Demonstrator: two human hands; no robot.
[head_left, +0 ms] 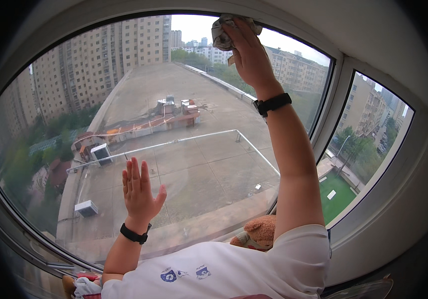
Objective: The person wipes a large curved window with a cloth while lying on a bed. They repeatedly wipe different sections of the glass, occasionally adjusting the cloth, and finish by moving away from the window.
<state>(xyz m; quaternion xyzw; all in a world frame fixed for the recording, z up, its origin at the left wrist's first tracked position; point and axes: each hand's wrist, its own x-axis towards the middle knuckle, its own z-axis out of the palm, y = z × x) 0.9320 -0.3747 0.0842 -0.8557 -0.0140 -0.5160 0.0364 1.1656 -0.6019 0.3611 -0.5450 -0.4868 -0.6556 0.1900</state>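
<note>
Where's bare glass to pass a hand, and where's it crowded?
Free: the large pane between left hand and right forearm, and left of that hand; also the small side pane, beyond that forearm. Crowded: the top edge, where the right hand has a crumpled grey wad; the bottom, with a brown plush toy beside the white shirt.

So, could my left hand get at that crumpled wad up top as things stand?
Probably not without stretching: your left hand is open, but well below the crumpled wad, which sits by the top of the window frame, partly covered by your right hand.
</note>
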